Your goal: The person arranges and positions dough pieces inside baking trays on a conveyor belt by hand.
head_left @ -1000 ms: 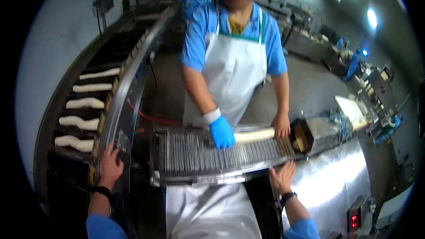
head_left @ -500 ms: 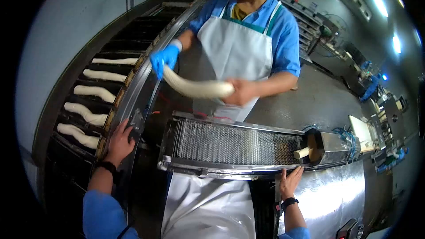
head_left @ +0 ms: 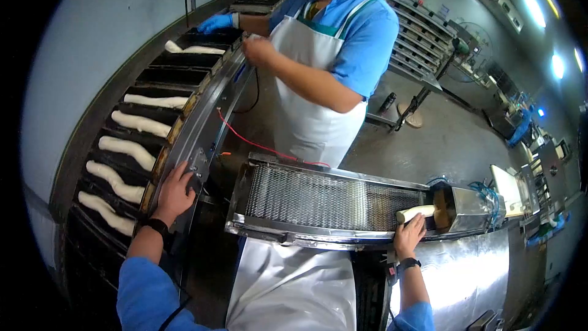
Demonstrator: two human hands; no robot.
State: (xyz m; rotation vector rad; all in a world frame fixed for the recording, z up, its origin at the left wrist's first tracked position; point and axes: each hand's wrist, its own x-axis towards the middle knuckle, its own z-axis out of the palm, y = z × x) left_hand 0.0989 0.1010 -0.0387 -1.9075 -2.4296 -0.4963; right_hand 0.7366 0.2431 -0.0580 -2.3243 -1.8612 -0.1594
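Observation:
My left hand [head_left: 176, 195] lies open on the metal rail [head_left: 199, 141] beside the trays, fingers stretched over its edge, holding nothing. At the right end of the mesh conveyor [head_left: 306, 199], my right hand [head_left: 409, 238] reaches over the near rim with fingers extended. Its fingertips are at the near side of a pale dough roll [head_left: 415, 213], which sticks out of the metal housing [head_left: 471, 208]; whether they touch it I cannot tell. Left of the rail, several long dough strips [head_left: 125, 153] lie in dark trays.
A co-worker in a white apron [head_left: 315, 86] stands across the conveyor, one blue-gloved hand [head_left: 217, 22] over the far trays near another dough strip [head_left: 195, 49]. A red cable [head_left: 257, 141] hangs by the rail. A metal plate [head_left: 465, 276] lies right of my right hand.
The co-worker has turned to the trays, and the dough strip they held now lies in a far tray. The dough roll sticks out farther from the housing. My right hand has moved up towards it.

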